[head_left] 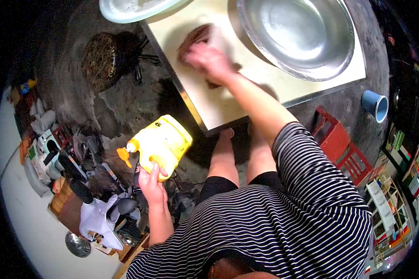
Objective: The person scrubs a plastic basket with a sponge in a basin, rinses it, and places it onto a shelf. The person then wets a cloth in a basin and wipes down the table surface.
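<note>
My left hand [154,183] is closed round the handle of a big yellow pump bottle [165,142], held tilted in the air beside the table, its orange pump nozzle pointing left. On the cream tabletop [223,109], my right hand [209,58] is smeared by motion over a dark reddish-brown cloth [196,38]. Parts of the cloth stick out around the hand, which appears to grip it; the separate fingers are hard to make out. To the right of that hand stands a wide, shiny metal basin [299,35].
A pale basin [139,10] overlaps the table's far left corner. Left of the table is a round woven stool [100,61]. A red wooden chair [336,142] and a blue bin [375,106] stand to the right. Pans and other kitchenware crowd the lower left.
</note>
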Demonstrator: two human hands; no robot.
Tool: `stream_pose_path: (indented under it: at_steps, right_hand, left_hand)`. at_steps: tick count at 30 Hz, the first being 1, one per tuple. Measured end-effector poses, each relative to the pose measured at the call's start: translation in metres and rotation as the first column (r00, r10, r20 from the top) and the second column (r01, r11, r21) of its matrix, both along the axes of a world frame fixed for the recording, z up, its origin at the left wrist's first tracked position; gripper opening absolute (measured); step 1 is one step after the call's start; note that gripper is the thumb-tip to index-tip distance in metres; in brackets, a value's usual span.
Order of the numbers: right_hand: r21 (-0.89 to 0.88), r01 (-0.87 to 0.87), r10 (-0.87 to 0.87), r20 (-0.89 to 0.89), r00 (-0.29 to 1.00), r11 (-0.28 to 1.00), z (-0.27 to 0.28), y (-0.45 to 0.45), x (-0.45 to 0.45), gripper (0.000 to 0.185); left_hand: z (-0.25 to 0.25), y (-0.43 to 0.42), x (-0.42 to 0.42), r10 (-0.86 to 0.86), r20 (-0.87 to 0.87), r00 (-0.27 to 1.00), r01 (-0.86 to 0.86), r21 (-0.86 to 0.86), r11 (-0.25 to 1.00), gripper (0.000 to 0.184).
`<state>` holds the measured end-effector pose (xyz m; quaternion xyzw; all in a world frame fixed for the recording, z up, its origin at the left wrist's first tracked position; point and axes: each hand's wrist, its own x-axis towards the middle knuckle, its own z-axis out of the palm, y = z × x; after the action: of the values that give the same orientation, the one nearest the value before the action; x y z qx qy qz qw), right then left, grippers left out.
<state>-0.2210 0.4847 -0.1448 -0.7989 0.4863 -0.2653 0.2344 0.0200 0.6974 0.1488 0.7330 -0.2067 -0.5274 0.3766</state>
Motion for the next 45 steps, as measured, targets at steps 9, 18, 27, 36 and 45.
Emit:
stream_pose_path:
  at_steps: [9, 18, 27, 36, 45]
  right_hand:
    - [-0.039, -0.632, 0.630, 0.145, 0.763, 0.774, 0.017, 0.152, -0.046, 0.038]
    - [0.122, -0.169, 0.164, 0.055, 0.985, 0.978, 0.136, 0.171, -0.307, 0.033]
    - [0.289, 0.764, -0.815, 0.261, 0.517, 0.577, 0.138, 0.229, -0.346, 0.027]
    - [0.219, 0.326, -0.315, -0.085, 0.945, 0.920, 0.091, 0.240, -0.055, 0.050]
    - [0.297, 0.459, -0.352, -0.349, 0.868, 0.837, 0.073, 0.219, -0.181, 0.044]
  left_hand:
    - [0.019, -0.033, -0.049, -0.075, 0.031, 0.997, 0.077, -0.069, 0.995, 0.009]
    - [0.017, -0.071, -0.103, -0.218, -0.003, 0.976, 0.217, -0.094, 0.972, 0.011]
    - [-0.011, -0.083, -0.131, -0.335, -0.073, 0.939, 0.325, -0.129, 0.937, 0.008]
    - [-0.033, -0.079, -0.149, -0.414, 0.094, 0.905, 0.423, -0.129, 0.897, 0.011]
    - [-0.035, -0.084, -0.143, -0.435, 0.109, 0.894, 0.446, -0.110, 0.888, 0.013]
